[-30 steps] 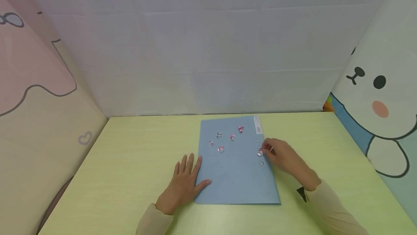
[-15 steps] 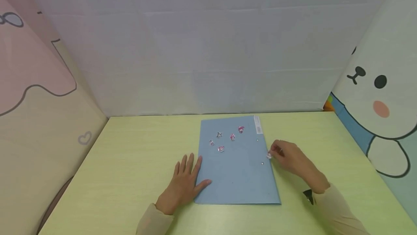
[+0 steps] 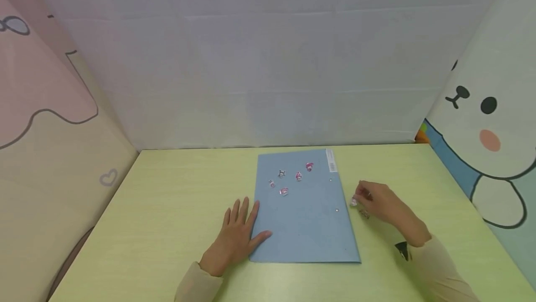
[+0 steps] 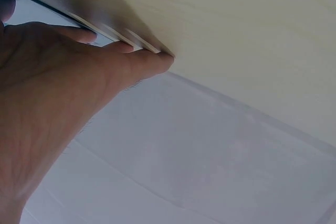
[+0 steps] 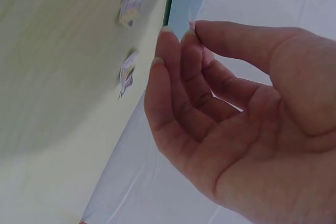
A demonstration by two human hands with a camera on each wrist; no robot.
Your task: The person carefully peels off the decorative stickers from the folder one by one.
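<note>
A blue folder (image 3: 305, 227) lies on the table with several small character stickers (image 3: 284, 191) on its upper half. My left hand (image 3: 234, 237) rests with spread fingers across the folder's left edge, thumb on the folder and fingertips on the table. Just past the folder's right edge, my right hand (image 3: 383, 204) pinches a small sticker (image 3: 353, 202) between thumb and forefinger. In the right wrist view only a thin edge of that sticker (image 5: 192, 24) shows at the fingertips. Two more stickers, one upper (image 5: 135, 3) and one lower (image 5: 126, 73), lie on the table beside this hand.
A white barcode label (image 3: 331, 160) and two small shiny studs, one of them lower (image 3: 337, 210), sit along the folder's right side. A dark object (image 3: 402, 250) shows by the right wrist. Pale cloth walls (image 3: 268, 83) enclose the yellowish table (image 3: 180, 190).
My right hand has moved right, off the folder and over the table, carrying the pinched sticker with it. A sticker on the table now shows below that hand. The left hand stays put.
</note>
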